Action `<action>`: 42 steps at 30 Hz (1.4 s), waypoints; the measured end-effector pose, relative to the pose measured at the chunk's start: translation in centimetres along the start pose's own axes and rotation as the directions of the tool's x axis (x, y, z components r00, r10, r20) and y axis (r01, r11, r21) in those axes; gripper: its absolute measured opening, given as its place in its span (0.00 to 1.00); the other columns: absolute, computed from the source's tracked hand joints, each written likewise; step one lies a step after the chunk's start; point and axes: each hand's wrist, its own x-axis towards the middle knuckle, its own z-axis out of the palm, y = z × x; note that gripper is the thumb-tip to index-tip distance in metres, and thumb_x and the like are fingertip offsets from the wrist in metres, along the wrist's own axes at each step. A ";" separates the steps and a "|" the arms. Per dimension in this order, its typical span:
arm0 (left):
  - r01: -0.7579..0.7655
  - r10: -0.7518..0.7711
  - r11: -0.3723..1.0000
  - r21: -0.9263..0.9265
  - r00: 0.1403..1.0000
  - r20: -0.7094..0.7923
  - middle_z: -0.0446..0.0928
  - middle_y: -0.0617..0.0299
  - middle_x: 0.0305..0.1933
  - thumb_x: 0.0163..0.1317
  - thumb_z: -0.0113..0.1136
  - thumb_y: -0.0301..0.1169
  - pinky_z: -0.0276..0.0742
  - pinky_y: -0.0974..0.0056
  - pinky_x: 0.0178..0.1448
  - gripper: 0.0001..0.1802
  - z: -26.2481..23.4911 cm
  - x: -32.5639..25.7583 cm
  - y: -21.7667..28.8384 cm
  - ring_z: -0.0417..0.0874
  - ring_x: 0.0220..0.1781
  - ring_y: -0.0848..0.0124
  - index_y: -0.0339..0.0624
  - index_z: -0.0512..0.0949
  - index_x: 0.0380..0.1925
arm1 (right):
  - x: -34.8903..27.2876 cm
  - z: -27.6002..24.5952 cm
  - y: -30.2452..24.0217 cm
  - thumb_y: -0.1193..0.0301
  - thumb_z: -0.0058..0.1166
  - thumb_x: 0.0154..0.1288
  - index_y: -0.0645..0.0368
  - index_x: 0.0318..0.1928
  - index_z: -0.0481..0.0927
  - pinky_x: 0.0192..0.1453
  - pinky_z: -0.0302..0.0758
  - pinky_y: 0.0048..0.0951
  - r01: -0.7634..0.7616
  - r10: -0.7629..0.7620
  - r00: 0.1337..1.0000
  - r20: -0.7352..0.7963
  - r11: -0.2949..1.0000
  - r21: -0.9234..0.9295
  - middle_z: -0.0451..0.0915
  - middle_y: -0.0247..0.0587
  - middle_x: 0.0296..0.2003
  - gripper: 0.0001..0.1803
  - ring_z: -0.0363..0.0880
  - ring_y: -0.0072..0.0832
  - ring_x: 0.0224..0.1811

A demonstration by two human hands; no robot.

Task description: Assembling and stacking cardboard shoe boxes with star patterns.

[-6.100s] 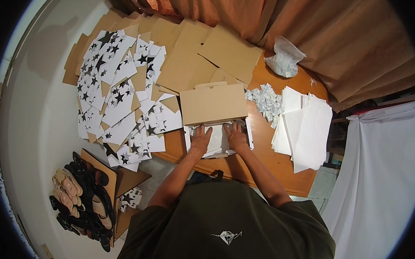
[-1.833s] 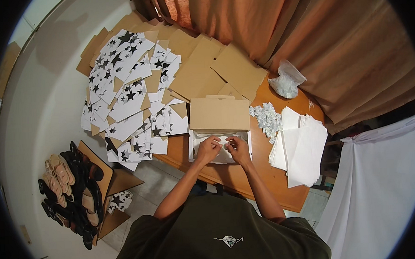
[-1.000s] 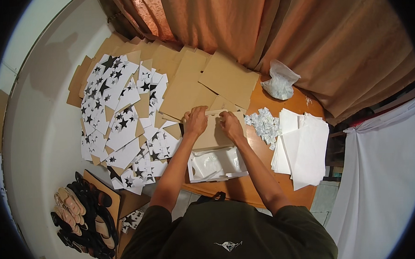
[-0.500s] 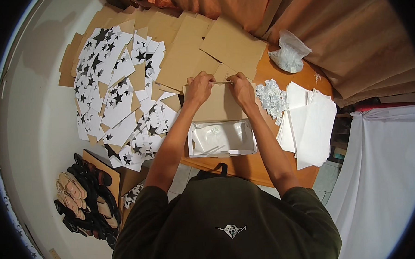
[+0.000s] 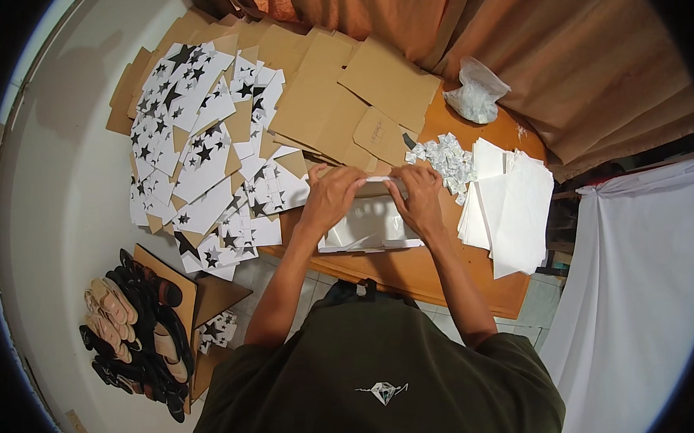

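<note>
Nearest, the left hand [image 5: 332,195] and right hand [image 5: 419,193] curl over the far edge of a white box [image 5: 369,229] lying on the round wooden table [image 5: 411,272] right in front of the person, fingers bent and pinching its thin top flap from either end, which keeps the stiff card square (what is inside I cannot tell); just right lies a loose stack of smooth white sheets [image 5: 513,209] within easy reach, with a heap of small crumpled white packets [image 5: 443,156] beside it. Farther off, flat brown cardboard blanks [image 5: 334,101] and white star-printed sheets [image 5: 197,146] overlap in a fan; a knotted clear plastic bag [image 5: 475,95] sits by the rust-coloured curtain [image 5: 509,31].
</note>
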 end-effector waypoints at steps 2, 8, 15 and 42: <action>-0.003 0.003 1.000 -0.012 1.000 0.031 0.84 0.64 0.46 0.71 0.58 0.36 0.59 0.50 0.67 0.10 -0.2 -1.6 1.1 0.83 0.52 0.66 0.47 0.83 0.46 | -1.7 -0.6 -0.6 0.63 0.63 0.68 0.55 0.45 0.83 0.66 0.58 0.51 -0.007 0.007 1.000 0.004 1.000 0.002 0.84 0.35 0.41 0.11 0.78 0.34 0.53; 0.003 -0.002 1.000 -0.005 0.999 0.045 0.82 0.63 0.50 0.68 0.63 0.36 0.60 0.51 0.66 0.14 0.9 -6.6 2.5 0.80 0.55 0.63 0.48 0.81 0.52 | -6.7 -0.7 -1.3 0.62 0.66 0.65 0.53 0.46 0.83 0.66 0.59 0.49 -0.036 0.034 0.994 0.100 0.999 0.012 0.84 0.34 0.42 0.13 0.78 0.33 0.53; 0.036 -0.044 0.996 0.080 0.994 0.101 0.79 0.64 0.54 0.64 0.67 0.33 0.59 0.49 0.68 0.19 3.3 -10.9 3.2 0.78 0.59 0.64 0.49 0.82 0.55 | -11.2 0.7 0.0 0.65 0.68 0.60 0.51 0.45 0.83 0.63 0.64 0.45 0.022 -0.029 0.991 0.132 0.998 0.058 0.82 0.32 0.45 0.13 0.77 0.34 0.54; -0.072 0.072 0.965 0.251 0.997 0.011 0.83 0.67 0.50 0.62 0.66 0.30 0.65 0.49 0.62 0.13 8.6 -15.2 0.1 0.79 0.58 0.67 0.51 0.86 0.47 | -16.1 5.1 2.8 0.70 0.62 0.61 0.54 0.43 0.84 0.60 0.69 0.43 0.187 -0.194 0.970 0.148 0.981 0.060 0.82 0.35 0.48 0.10 0.76 0.37 0.55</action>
